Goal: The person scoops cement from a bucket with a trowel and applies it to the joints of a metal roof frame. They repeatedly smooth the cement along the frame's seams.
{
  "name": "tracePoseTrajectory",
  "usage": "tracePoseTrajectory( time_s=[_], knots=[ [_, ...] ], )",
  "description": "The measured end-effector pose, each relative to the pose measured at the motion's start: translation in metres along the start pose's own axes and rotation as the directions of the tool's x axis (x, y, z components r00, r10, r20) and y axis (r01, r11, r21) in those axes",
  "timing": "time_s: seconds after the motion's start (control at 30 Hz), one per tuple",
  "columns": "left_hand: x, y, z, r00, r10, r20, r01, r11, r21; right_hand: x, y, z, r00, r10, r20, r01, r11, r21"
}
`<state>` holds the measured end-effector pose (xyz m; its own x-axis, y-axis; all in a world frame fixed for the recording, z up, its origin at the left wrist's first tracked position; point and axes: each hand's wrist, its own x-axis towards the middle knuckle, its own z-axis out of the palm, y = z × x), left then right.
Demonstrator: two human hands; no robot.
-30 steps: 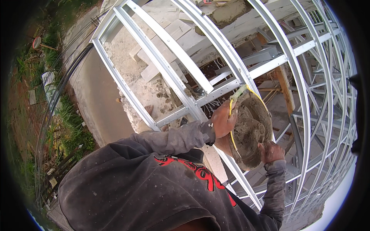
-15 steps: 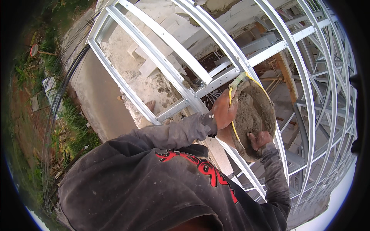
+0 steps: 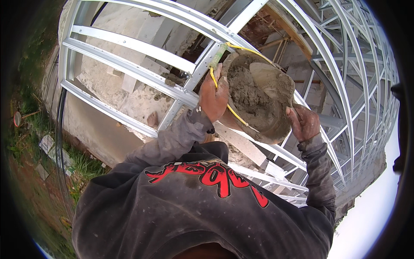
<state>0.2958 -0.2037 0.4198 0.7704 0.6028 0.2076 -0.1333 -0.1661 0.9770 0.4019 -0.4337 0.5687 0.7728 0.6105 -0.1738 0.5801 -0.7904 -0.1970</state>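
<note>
Steel frame: pale metal rails cross the whole view under you, bending toward the rim; one diagonal rail runs right behind the bucket and your left hand.
Wall below: rough pale blocks and a concrete slab lie beneath the rails, well below your hands.
Ground: grass and scattered debris sit far down at the left edge.
Sweatshirt: your dark top with red lettering fills the lower middle, both sleeves reaching up and forward.
Bucket: a mud-caked round bucket hangs between your two hands, tilted so its mouth faces you, in front of the frame's diagonal rail.
Mortar: grey wet mortar fills the left part of the bucket; a smoother lump sits against the far wall.
Left arm: bent at the elbow, forearm rising to the bucket's left rim.
Left hand: your left hand has its grip closed over the near rim, fingers curled over the edge, the yellow cord passing under them.
Right arm: raised steeply along the right side, sleeve pulled to the wrist.
Right hand: your right hand has its grip closed against the bucket's right wall, thumb on the rim.
Yellow cord: a thin yellow cord arcs over the bucket's top and down across its mouth.
</note>
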Motion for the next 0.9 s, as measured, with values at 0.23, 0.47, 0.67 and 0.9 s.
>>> tracePoseTrajectory(
  time_s=[0.23, 0.47, 0.67, 0.9],
  knots=[
    [-0.002, 0.007, -0.003, 0.997, -0.076, 0.034, 0.075, 0.996, 0.04, 0.017, 0.005, -0.004, 0.94, 0.3, 0.165, -0.216, 0.893, -0.394],
    [0.0, 0.002, -0.001, 0.99, -0.124, 0.061, 0.124, 0.992, 0.01, 0.03, -0.028, 0.025, 0.846, -0.011, 0.533, 0.084, 0.99, -0.113],
    [-0.005, 0.0, -0.002, 0.985, -0.15, 0.087, 0.154, 0.987, -0.043, -0.001, -0.003, 0.0, 0.99, -0.075, 0.123, 0.115, 0.924, -0.364],
    [0.0, 0.002, -0.002, 0.999, -0.025, 0.028, 0.026, 0.998, -0.049, 0.012, -0.011, -0.001, 0.886, 0.176, 0.43, -0.049, 0.956, -0.29]
  ],
)
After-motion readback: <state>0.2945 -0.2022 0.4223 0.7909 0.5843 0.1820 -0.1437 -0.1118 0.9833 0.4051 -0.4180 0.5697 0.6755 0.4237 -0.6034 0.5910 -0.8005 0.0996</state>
